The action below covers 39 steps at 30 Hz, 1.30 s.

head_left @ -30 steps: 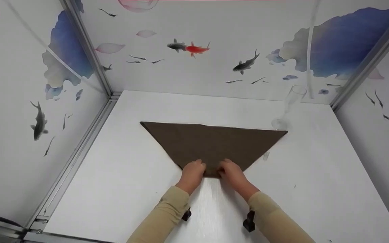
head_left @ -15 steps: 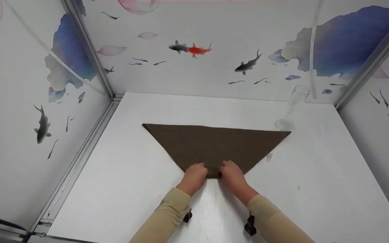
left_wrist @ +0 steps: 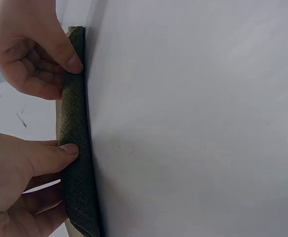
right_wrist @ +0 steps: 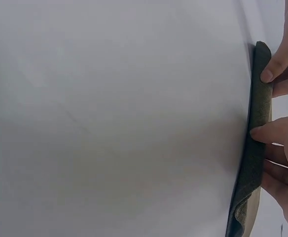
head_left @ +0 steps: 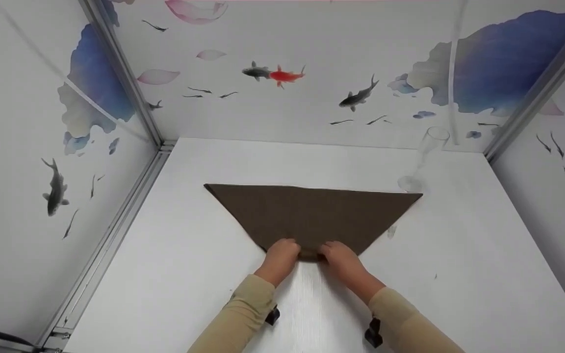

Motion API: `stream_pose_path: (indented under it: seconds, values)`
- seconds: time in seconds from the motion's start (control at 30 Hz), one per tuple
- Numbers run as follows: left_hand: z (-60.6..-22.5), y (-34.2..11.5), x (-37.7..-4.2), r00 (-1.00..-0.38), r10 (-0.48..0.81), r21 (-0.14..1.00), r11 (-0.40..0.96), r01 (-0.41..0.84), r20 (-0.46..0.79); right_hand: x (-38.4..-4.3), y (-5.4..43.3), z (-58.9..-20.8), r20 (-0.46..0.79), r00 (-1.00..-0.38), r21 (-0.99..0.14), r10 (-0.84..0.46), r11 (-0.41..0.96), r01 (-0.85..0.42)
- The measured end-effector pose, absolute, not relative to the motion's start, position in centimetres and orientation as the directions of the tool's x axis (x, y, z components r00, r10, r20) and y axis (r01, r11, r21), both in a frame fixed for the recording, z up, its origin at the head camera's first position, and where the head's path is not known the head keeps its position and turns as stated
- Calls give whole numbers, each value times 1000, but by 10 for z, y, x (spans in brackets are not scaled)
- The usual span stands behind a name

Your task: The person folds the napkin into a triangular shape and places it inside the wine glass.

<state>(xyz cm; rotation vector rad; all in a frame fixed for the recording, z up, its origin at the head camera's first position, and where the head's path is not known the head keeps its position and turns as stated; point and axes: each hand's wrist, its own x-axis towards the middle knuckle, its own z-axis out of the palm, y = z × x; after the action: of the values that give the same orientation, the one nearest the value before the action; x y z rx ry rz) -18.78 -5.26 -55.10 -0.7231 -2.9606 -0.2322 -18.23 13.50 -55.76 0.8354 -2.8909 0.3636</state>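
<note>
One dark brown cloth point(head_left: 312, 211) is spread flat on the white table point(head_left: 155, 274), its near edge turned into a narrow roll point(left_wrist: 75, 116). That roll is pinched by the left hand point(head_left: 281, 257) — thumb on the near side, fingers curled behind — and, just beside it, by the right hand point(head_left: 344, 262) in the same grip. Beyond the cloth's far right corner, a clear glass point(head_left: 411, 184) is seen.

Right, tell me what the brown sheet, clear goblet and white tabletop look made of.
Brown sheet: matte woven fabric, by the weave on its rolled edge; fibre unclear.
Clear goblet: glass or plastic, smooth-looking; see-through, with mostly outlines showing.
White tabletop: possibly laminate or painted board, satin, by its soft reflections.
</note>
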Motion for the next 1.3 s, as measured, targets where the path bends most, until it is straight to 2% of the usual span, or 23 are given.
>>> stream_pose_path:
  seconds: [0.33, 0.53, 0.7, 1.0, 1.1, 1.2, 1.3]
  values:
    - [-553, -54, -193, -922, 383, 299, 875, 380, 50, -184, 137, -558, 146, -880, -318, -453, 820, -475]
    - [-548, -58, -189, -928, 373, 450, 831, 327, -14, -182, 140, -554, 103, -889, -385, -446, 806, -449]
    - [-548, -59, -187, -929, 371, 484, 814, 321, -7, -181, 143, -553, 115, -888, -410, -446, 793, -452]
    - [-556, -60, -182, -922, 349, 325, 863, 387, 170, -180, 139, -560, 213, -876, -339, -433, 808, -482]
    - [-558, -59, -177, -897, 385, 218, 877, 428, 216, -179, 139, -563, 229, -860, -299, -456, 808, -508]
    - [-556, -57, -175, -860, 441, 61, 881, 470, 257, -179, 140, -564, 251, -837, -221, -487, 813, -539]
    - [-550, -55, -175, -830, 500, -66, 863, 500, 249, -179, 142, -562, 261, -821, -126, -507, 826, -550]
